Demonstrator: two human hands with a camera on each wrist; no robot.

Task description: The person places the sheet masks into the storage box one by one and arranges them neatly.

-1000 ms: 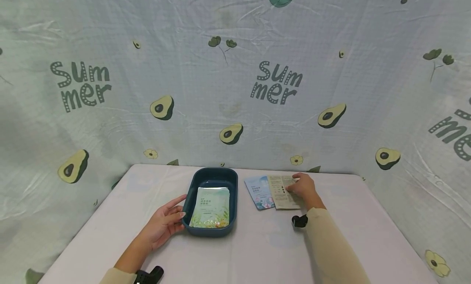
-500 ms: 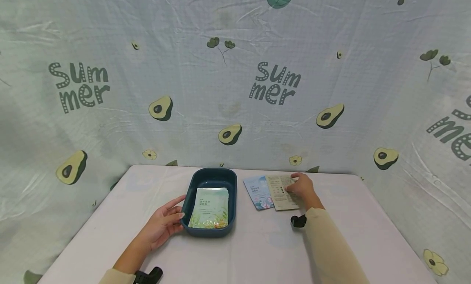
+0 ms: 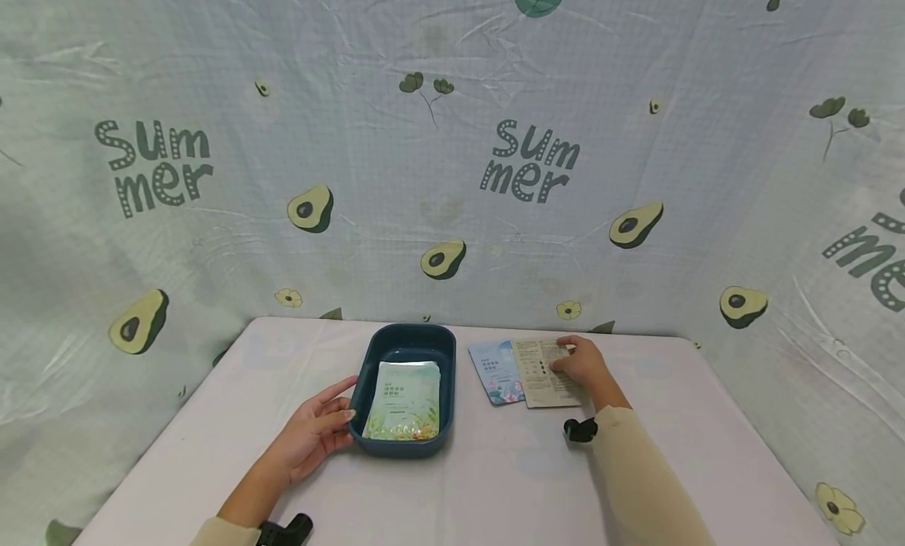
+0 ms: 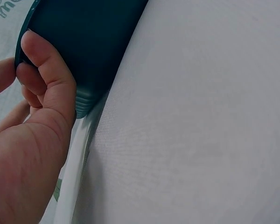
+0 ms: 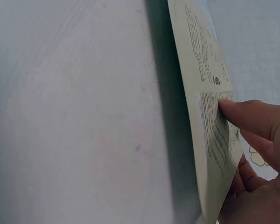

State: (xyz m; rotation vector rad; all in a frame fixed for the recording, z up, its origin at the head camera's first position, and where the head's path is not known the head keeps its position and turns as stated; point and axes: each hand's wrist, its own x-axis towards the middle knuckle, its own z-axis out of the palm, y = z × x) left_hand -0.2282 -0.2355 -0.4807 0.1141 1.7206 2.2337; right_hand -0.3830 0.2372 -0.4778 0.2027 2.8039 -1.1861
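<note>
On the left, a dark blue plastic bin (image 3: 448,389) holds a pale green sachet (image 3: 403,401) with a grassy print at its base. My left hand (image 3: 316,436) grips the bin's left side at the rim; in the left wrist view, bent fingers (image 4: 51,70) touch its wall. To the right, my right hand (image 3: 583,363) pinches a beige printed sachet (image 3: 543,373), thumb on top and other fingers beneath. In the right wrist view, that sachet (image 5: 214,121) is tilted with its near edge off the table. A light blue flowered sachet (image 3: 496,371) lies partly under it.
A white-covered table (image 3: 495,491) bears everything. Behind and at the sides hangs a pale sheet (image 3: 382,153) with avocado prints and lettering. A gap of table lies between bin and sachets. Each wrist wears a small black camera (image 3: 581,430).
The beige sachet and my right hand have shifted very slightly toward me and to the right. My left hand and the bin have stayed where they were.
</note>
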